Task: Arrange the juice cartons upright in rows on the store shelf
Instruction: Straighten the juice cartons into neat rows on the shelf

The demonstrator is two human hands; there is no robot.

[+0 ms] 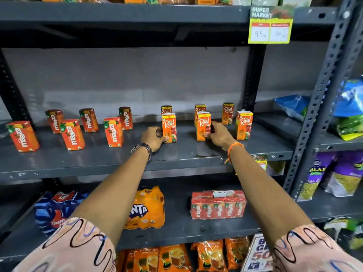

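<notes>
Both arms reach straight out, wrists level. The left hand [153,138] pinches a Real carton [169,128] low on its side; the right hand [219,135] closes its fingers round the next carton [203,126]. Both stand upright on the grey metal shelf [117,158]. Glossy Maaza cartons [72,134] stand left of them.

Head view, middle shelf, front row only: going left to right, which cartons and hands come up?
Three Maaza cartons → left hand → Real carton → second Real carton → right hand → third Real carton.
</notes>
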